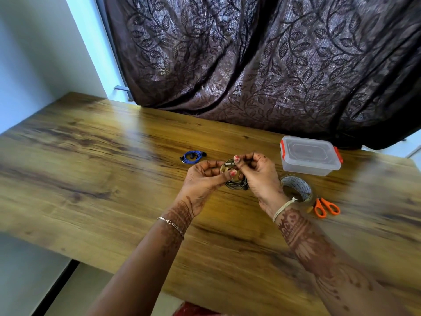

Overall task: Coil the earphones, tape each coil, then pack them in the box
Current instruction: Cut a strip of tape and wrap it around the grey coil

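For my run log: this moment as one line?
left hand: holds dark earphones | right hand: pinches them | blue earphones: coiled on table | box: lid on

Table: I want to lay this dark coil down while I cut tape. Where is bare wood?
Bare table runs wide left of the blue coil, and behind it up to the curtain. Crowded on the right: box, tape roll and scissors cluster by the right hand, which holds the dark coil.
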